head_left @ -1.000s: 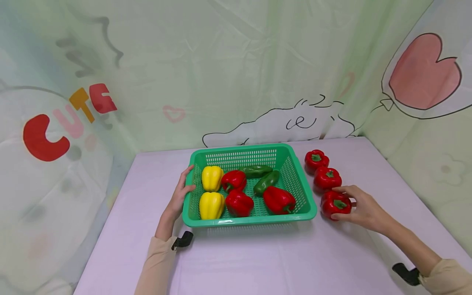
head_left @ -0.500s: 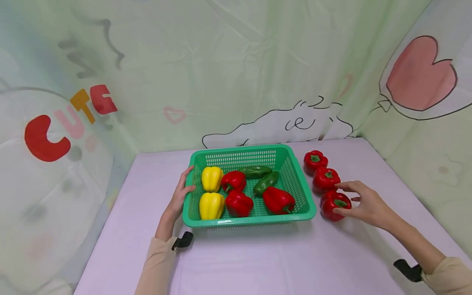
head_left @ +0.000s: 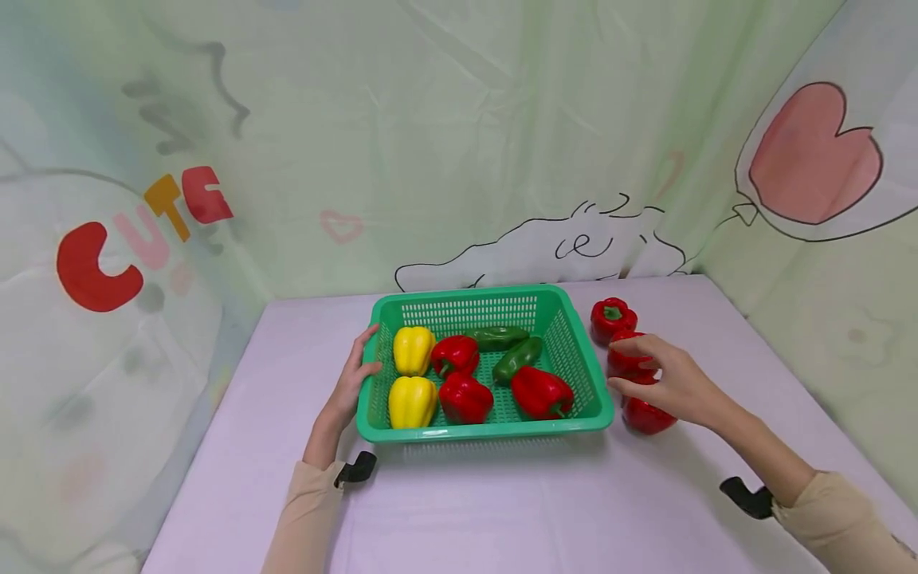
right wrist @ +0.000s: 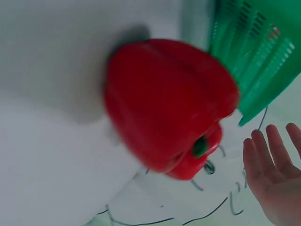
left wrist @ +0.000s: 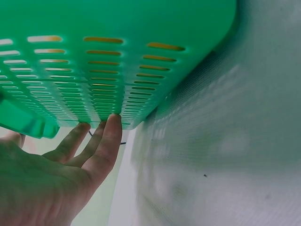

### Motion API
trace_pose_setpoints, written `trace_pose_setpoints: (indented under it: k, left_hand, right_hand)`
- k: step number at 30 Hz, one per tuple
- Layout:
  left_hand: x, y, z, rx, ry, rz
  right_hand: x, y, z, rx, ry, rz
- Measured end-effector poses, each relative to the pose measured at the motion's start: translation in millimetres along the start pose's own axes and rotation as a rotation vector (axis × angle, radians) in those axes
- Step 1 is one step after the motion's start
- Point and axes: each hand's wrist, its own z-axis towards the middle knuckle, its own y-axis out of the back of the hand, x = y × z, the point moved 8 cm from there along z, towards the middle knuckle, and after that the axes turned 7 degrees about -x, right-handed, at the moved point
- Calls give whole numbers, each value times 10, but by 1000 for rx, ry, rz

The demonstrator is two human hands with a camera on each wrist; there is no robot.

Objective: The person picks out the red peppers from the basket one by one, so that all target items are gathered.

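My left hand (head_left: pixel 353 375) holds the left side of a green plastic basket (head_left: pixel 484 430). In the left wrist view its fingers (left wrist: pixel 107 141) lie against the slotted wall, below the rim. Inside the basket are two yellow bell peppers (head_left: pixel 413 351), three red bell peppers (head_left: pixel 466 398) and two dark green peppers (head_left: pixel 518 360). To its right, three red bell peppers stand in a row on the table. My right hand (head_left: pixel 670 383), thumb and fingers apart and holding nothing, hovers over the nearest pepper (head_left: pixel 648 418) and partly covers the middle pepper (head_left: pixel 622 365). The far pepper (head_left: pixel 613 319) shows whole.
A pale lilac cloth (head_left: pixel 495 510) covers the table. Printed curtains (head_left: pixel 459 159) rise close behind the table and along both sides. The basket's right rim stands close beside the row of peppers.
My right hand has let go of the nearest red pepper, lifted off and moved left toward the basket rim. The left hand and basket have stayed in place.
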Motion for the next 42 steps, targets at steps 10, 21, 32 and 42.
trace_pose_setpoints:
  k: [10,21,32,42]
  left_hand:
    - [-2,16,-10,-15,5,3]
    - [-6,-2,7,-13,5,-10]
    - [26,23,-7,-16,8,6]
    - [21,14,3,-6,14,-9]
  right_hand:
    - [392,-454,191,82,10,29]
    - [732,-839,388,153,9,103]
    - [997,-1469,422,278,-84,127]
    - [889,-1791,460,444,-250,150]
